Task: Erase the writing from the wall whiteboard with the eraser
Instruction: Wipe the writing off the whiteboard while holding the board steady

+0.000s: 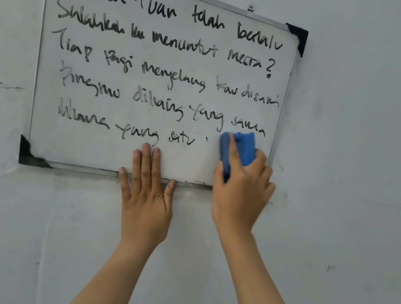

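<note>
Perhaps a home: scuffed wall [350,178], whiteboard [113,152]

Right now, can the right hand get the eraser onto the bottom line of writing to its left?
Probably yes. The right hand already holds the blue eraser against the whiteboard beside that line; the left hand rests flat just below it.
</note>
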